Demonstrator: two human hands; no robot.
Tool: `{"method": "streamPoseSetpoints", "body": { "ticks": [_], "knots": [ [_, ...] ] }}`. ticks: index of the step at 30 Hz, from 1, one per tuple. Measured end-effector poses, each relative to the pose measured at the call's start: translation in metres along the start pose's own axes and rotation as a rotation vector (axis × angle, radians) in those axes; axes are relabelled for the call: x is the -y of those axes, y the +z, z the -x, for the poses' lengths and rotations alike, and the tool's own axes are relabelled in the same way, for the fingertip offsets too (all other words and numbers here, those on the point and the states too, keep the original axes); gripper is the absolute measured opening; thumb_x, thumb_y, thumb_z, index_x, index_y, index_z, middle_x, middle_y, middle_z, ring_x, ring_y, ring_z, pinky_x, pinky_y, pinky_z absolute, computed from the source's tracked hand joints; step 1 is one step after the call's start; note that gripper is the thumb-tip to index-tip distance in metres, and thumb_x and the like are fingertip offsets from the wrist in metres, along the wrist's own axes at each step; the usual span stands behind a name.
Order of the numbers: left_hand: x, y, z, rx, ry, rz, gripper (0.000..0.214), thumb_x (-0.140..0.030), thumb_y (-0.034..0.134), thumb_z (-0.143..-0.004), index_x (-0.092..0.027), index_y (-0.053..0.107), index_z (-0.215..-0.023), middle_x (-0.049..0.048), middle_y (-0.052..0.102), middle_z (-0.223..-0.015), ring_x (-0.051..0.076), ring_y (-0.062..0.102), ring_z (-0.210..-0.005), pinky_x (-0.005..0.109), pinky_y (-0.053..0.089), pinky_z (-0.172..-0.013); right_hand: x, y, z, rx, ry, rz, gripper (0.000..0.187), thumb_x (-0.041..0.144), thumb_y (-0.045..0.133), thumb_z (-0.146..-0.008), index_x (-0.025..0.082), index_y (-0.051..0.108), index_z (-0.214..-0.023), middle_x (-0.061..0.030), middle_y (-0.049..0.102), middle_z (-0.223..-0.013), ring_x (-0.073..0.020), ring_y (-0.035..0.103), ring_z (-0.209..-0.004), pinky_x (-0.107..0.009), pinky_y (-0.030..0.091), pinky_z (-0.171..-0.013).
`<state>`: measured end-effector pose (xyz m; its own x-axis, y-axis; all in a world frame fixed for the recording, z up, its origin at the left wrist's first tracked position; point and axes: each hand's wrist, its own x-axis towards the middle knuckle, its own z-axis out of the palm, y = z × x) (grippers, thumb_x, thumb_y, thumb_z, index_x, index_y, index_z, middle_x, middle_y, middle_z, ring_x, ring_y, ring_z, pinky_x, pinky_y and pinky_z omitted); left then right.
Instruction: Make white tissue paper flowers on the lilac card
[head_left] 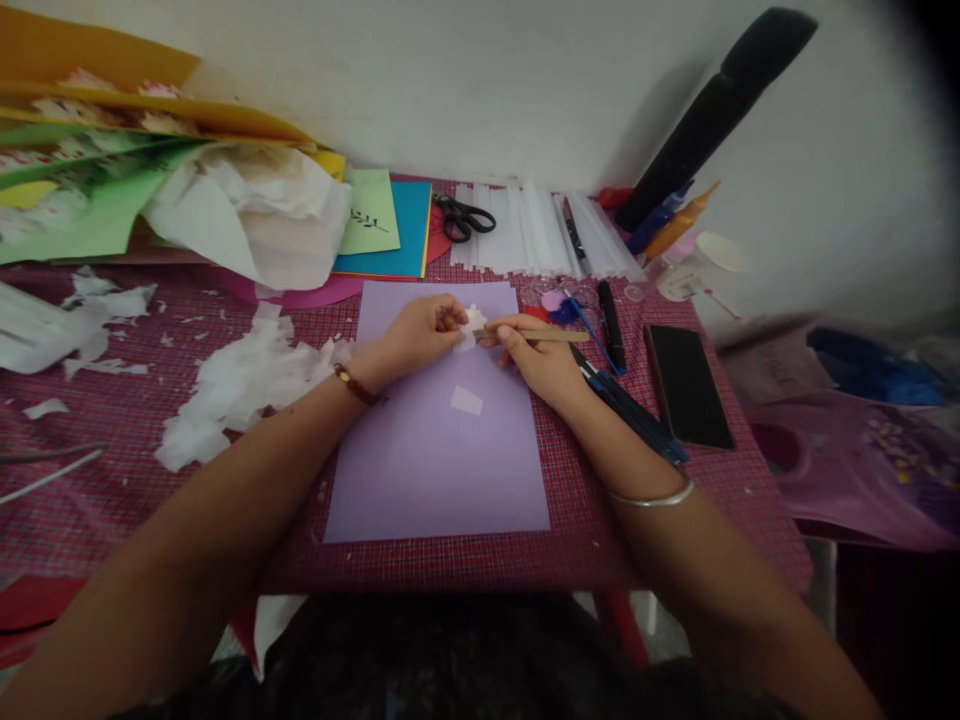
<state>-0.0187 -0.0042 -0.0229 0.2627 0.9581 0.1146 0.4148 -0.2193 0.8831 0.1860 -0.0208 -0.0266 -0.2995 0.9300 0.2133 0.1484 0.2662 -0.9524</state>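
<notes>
A lilac paper sheet (442, 470) lies in front of me with both hands over its upper half. My left hand (420, 335) is closed, its fingertips pinching the edge of a small crumpled white paper piece (472, 322). In my right hand (536, 355) is a slim, flat tan stick (559, 336), held like a pen. Its greyish tip meets the white piece; whether it is a brush or another tool I cannot make out. Below the hands a small white paper scrap (466, 401) rests on the lilac sheet.
Torn white tissue (240, 385) is heaped on the left. Behind lie coloured papers (412, 230), black scissors (466, 217) and white glue sticks (514, 230). At right are a black marker (611, 325), blue pens (630, 415), a phone (688, 385) and a paper cup (709, 265).
</notes>
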Motion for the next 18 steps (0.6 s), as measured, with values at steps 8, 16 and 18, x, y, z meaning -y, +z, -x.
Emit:
{"method": "streamPoseSetpoints", "body": {
  "ticks": [8, 16, 18],
  "knots": [
    [0.0066, 0.0132, 0.0017, -0.101, 0.016, -0.117, 0.013, -0.010, 0.059, -0.072, -0.018, 0.054, -0.080, -0.0038, 0.055, -0.064, 0.011, 0.051, -0.059, 0.024, 0.038, -0.056, 0.0090, 0.0022, 0.0056, -0.059, 0.020, -0.067, 0.026, 0.044, 0.054, -0.091, 0.021, 0.062, -0.083, -0.0019, 0.069, -0.073, -0.0129, 0.058, -0.056, -0.029, 0.050, -0.057],
    [-0.0002, 0.0089, 0.0025, -0.065, -0.033, -0.021, 0.010, -0.013, 0.060, -0.072, -0.017, 0.055, -0.080, -0.0025, 0.057, -0.067, 0.011, 0.053, -0.062, 0.025, 0.040, -0.059, -0.0001, 0.0069, 0.0070, 0.032, -0.067, 0.166, 0.027, 0.041, 0.048, -0.095, 0.021, 0.062, -0.084, -0.0019, 0.067, -0.080, -0.0139, 0.058, -0.063, -0.029, 0.047, -0.062],
    [-0.0026, 0.0076, 0.0032, -0.055, -0.032, -0.012, 0.009, -0.013, 0.059, -0.073, -0.017, 0.055, -0.080, -0.0025, 0.058, -0.068, 0.011, 0.053, -0.063, 0.025, 0.041, -0.060, 0.0009, 0.0066, 0.0080, 0.068, -0.116, 0.263, 0.023, 0.037, 0.047, -0.095, 0.022, 0.064, -0.089, -0.0020, 0.068, -0.082, -0.0155, 0.059, -0.068, -0.030, 0.048, -0.067]
  ]
}}
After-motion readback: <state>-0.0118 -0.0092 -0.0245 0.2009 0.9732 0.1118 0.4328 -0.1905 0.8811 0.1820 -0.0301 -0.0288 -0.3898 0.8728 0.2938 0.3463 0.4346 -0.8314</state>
